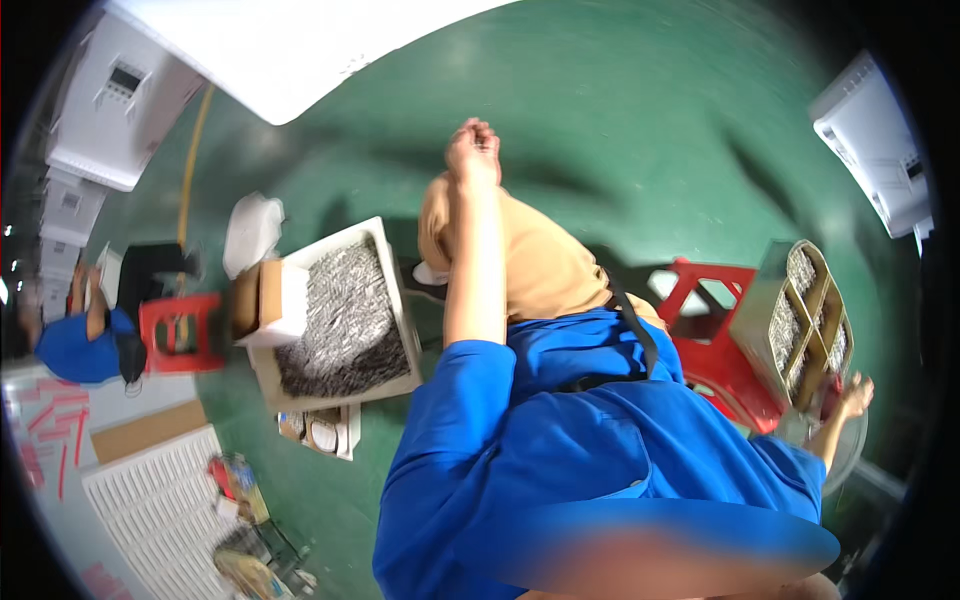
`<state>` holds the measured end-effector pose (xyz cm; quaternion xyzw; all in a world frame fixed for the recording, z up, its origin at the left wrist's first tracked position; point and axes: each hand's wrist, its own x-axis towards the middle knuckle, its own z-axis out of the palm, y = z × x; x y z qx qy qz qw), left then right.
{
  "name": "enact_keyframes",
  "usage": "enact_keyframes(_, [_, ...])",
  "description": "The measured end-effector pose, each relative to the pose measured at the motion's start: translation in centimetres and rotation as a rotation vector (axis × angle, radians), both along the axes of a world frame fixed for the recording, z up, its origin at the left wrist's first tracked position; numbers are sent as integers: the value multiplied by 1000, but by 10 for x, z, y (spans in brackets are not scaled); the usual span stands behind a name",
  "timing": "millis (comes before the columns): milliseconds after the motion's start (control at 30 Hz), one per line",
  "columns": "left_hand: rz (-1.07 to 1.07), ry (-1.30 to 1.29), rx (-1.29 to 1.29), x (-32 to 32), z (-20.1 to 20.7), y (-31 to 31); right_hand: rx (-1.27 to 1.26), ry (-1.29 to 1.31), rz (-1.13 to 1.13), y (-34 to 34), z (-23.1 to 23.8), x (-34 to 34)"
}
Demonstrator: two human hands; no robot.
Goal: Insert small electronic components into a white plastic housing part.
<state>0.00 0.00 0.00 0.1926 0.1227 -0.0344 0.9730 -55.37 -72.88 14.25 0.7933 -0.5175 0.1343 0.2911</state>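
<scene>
My left arm reaches forward over my tan trousers, and my left hand [475,152] is by the knee with its fingers curled in. Whatever it holds, if anything, is hidden. Out to the right, my right hand [855,396] has its fingers apart and seems to hold nothing. It is beside a divided container [765,320], whose compartments hold heaps of small silvery pieces. A small dark-red thing [828,396] is near that hand, too blurred to name. Under the container's side stands a red plastic stool [705,350].
To the left, a pale bin [395,300] holds many thin silvery pieces, with a white box [290,305] on its edge. A white surface [270,50] juts in ahead. Another person in blue [85,345] is near a red stool [180,335] at far left.
</scene>
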Motion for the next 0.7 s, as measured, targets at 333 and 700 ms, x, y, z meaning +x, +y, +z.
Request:
enact_keyframes(333, [122, 52, 253, -21, 44, 47, 909, -748, 1309, 289, 13, 388])
enact_keyframes(700, [171, 83, 221, -24, 45, 82, 2053, -106, 1494, 659, -52, 488])
